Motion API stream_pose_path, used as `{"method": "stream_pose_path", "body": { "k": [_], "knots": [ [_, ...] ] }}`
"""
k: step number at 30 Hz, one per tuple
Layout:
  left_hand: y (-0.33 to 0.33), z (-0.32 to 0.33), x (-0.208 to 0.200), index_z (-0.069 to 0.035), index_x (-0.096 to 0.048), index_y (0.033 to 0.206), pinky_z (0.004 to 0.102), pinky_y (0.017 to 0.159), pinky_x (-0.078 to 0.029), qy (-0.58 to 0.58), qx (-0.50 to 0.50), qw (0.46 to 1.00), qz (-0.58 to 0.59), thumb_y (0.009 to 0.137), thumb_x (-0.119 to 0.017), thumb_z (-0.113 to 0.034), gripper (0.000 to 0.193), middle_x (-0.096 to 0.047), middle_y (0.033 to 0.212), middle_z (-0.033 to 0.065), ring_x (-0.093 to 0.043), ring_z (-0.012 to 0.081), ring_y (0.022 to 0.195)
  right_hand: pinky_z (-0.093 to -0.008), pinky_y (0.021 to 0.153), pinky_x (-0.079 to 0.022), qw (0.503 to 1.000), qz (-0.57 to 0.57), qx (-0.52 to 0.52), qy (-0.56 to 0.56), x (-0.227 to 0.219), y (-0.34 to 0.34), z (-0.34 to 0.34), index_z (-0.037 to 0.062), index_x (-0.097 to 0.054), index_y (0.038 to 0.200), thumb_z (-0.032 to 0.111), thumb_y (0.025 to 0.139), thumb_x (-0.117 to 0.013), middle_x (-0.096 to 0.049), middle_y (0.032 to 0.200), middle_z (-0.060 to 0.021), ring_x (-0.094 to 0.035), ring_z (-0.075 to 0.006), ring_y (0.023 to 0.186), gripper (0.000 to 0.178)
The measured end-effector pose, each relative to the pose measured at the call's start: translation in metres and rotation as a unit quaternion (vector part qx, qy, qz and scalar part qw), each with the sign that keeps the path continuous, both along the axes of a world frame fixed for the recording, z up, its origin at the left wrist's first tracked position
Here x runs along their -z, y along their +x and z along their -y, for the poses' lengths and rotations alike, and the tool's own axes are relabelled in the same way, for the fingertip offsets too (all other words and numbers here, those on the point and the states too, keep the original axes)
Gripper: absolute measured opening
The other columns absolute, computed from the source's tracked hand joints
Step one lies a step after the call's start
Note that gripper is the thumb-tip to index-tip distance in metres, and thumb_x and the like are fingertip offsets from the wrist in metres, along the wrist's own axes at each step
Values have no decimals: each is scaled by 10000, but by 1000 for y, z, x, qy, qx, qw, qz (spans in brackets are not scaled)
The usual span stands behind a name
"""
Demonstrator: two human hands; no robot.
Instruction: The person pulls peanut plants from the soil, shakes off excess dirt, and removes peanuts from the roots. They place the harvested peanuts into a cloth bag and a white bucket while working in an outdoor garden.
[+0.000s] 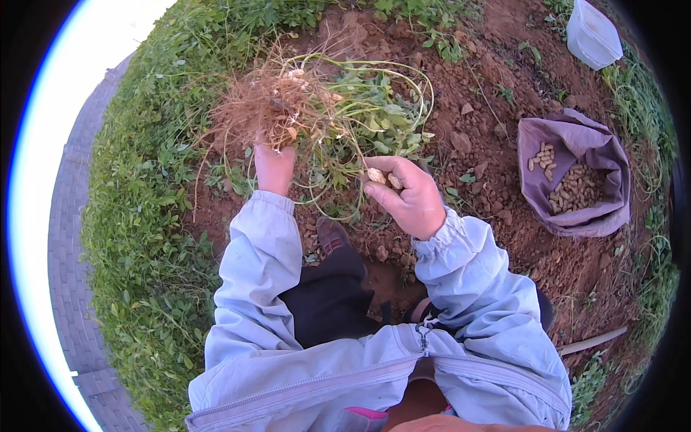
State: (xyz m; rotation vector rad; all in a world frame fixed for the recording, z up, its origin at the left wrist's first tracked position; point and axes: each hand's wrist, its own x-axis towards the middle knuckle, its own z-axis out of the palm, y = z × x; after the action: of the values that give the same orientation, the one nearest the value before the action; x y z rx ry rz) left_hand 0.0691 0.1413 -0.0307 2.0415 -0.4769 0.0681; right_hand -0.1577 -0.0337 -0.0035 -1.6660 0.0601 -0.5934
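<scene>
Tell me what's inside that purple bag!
Tan peanuts lie in the purple bag, in a big heap and a smaller group. Whatever is under the heap is covered, so I can't see it.

ground: bare, reddish-brown, cloddy soil (497, 191), small stones scattered over it
left side: dense, low, leafy green plants (144, 266) in a broad band
right edge: narrow strip of green weeds (653, 295) bordering the soil
far left: grey surface of rectangular blocks (70, 245), paving or roofing, cannot tell
light: outdoor daylight, blown-out white glare (108, 32) upper left
</scene>
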Motion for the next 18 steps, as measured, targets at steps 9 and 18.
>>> {"method": "stream_pose_path", "body": {
  "k": [9, 18],
  "knots": [
    [-4, 5, -4, 57, -422, 1221, 318, 882, -433, -92, 16, 996, 2, 730, -551, 36, 509, -600, 1098, 146, -580, 237, 991, -283, 622, -481, 996, -75, -33, 19, -5, -10, -6, 19, -545, 897, 276, 670, -807, -592, 734, -69, -576, -137, 664, 432],
    [-3, 18, -11, 60, -329, 1311, 312, 915, -406, -71, -4, 997, -14, 748, -560, 16, 610, -551, 1172, 168, -547, 233, 1043, -289, 630, -504, 1000, -12, 19, 2, -32, -25, -13, 37, -591, 962, 162, 690, -773, -622, 818, -93, -632, -212, 712, 350]
  ]
}}
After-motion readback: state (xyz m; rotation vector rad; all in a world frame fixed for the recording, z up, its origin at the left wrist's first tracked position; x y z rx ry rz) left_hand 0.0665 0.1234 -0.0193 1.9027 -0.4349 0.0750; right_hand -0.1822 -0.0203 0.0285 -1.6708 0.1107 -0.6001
